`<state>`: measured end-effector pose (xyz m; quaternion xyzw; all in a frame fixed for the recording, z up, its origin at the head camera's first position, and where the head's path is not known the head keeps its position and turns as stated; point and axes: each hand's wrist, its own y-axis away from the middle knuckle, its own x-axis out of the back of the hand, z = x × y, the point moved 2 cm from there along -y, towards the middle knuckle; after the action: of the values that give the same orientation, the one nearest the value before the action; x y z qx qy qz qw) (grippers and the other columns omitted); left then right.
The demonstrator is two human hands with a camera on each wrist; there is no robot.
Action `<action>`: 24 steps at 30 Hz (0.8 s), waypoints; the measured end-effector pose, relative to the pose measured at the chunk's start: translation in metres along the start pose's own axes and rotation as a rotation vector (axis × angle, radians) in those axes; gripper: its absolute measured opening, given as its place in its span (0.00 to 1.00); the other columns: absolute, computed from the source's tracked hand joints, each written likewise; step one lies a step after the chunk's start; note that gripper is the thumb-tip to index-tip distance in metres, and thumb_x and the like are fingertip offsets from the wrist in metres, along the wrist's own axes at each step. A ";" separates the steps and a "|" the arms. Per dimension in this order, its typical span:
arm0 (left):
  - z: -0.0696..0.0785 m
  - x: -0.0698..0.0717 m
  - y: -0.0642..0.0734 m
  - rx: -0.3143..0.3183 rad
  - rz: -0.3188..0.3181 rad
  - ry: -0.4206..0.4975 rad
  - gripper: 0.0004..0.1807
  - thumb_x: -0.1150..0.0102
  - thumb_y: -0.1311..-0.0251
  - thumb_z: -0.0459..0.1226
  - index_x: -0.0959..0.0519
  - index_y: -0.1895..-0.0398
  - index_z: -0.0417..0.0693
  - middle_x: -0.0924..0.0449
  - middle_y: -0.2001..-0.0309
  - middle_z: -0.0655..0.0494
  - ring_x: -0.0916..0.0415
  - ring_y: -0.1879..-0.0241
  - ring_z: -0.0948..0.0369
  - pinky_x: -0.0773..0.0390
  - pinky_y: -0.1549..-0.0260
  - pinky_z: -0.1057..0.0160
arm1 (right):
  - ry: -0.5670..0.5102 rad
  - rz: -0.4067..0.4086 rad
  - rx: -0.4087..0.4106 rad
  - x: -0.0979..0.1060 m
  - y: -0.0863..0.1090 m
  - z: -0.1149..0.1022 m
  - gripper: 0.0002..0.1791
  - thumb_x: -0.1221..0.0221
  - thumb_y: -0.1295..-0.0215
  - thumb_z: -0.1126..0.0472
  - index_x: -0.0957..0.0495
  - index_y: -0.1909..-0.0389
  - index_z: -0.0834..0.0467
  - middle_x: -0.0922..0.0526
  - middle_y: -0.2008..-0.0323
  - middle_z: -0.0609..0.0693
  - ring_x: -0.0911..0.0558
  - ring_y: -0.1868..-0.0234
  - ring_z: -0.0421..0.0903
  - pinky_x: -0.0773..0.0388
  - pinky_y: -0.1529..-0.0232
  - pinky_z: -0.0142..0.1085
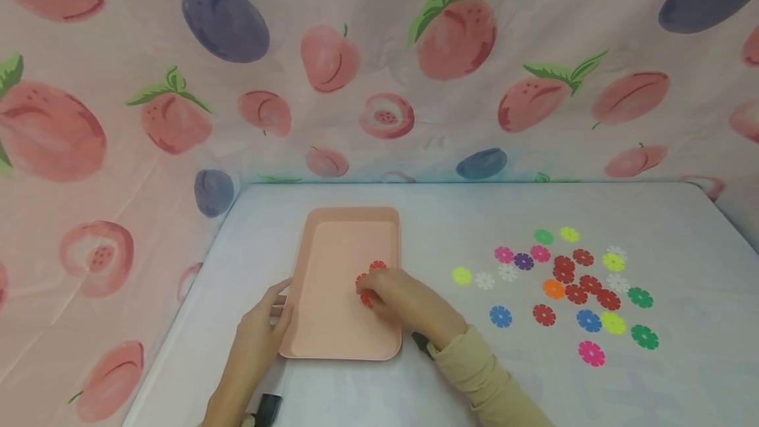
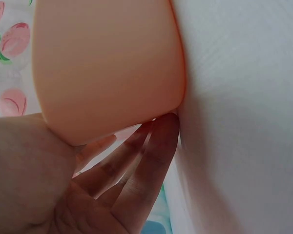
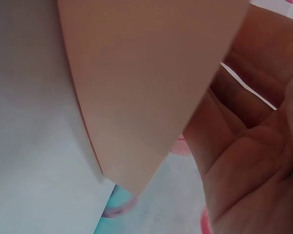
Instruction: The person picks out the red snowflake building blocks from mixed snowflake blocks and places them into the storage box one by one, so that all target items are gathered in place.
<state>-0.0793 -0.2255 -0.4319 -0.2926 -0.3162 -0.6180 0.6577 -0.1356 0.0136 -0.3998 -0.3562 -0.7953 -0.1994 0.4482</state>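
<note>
A shallow pink tray [image 1: 332, 288] lies on the white table. My left hand [image 1: 257, 328] touches the outside of its left wall. In the left wrist view the fingers [image 2: 141, 170] of that hand extend along the wall, down near the table. Over the right part of the tray floor, my right hand [image 1: 397, 292] points its bent fingers down among a few red flower-shaped plastic discs [image 1: 377, 265]. I cannot tell whether one is pinched there. In the right wrist view the tray wall [image 3: 136, 97] hides its fingertips, and the palm faces the camera.
Right of the tray, many notched discs lie scattered: dark red [image 1: 543, 315], blue [image 1: 501, 316], green [image 1: 644, 337], yellow [image 1: 461, 275], pink [image 1: 591, 353], white, purple and orange. Some overlap. A fruit-print cloth [image 1: 385, 51] hangs behind the table and along its left side.
</note>
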 end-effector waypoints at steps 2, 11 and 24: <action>0.000 0.000 0.000 -0.007 0.006 0.004 0.25 0.44 0.30 0.34 0.32 0.30 0.49 0.18 0.49 0.41 0.16 0.54 0.47 0.15 0.58 0.51 | -0.001 -0.003 0.003 -0.001 0.000 0.000 0.05 0.36 0.37 0.70 0.17 0.64 0.57 0.26 0.77 0.43 0.27 0.72 0.39 0.25 0.68 0.23; -0.001 -0.001 0.000 -0.005 0.012 0.000 0.25 0.44 0.30 0.35 0.32 0.30 0.50 0.17 0.49 0.42 0.16 0.54 0.47 0.15 0.57 0.51 | 0.029 0.034 0.085 -0.003 -0.002 0.002 0.09 0.39 0.40 0.75 0.22 0.73 0.57 0.30 0.80 0.45 0.31 0.75 0.40 0.30 0.72 0.23; 0.000 0.000 0.001 -0.007 0.012 0.007 0.26 0.43 0.30 0.35 0.32 0.30 0.51 0.17 0.50 0.42 0.16 0.54 0.47 0.14 0.58 0.51 | 0.025 -0.014 0.028 -0.004 -0.001 0.004 0.09 0.36 0.42 0.73 0.21 0.69 0.56 0.28 0.77 0.41 0.28 0.73 0.38 0.26 0.69 0.23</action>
<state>-0.0786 -0.2255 -0.4325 -0.2945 -0.3099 -0.6162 0.6615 -0.1371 0.0134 -0.4051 -0.3420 -0.7948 -0.1958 0.4616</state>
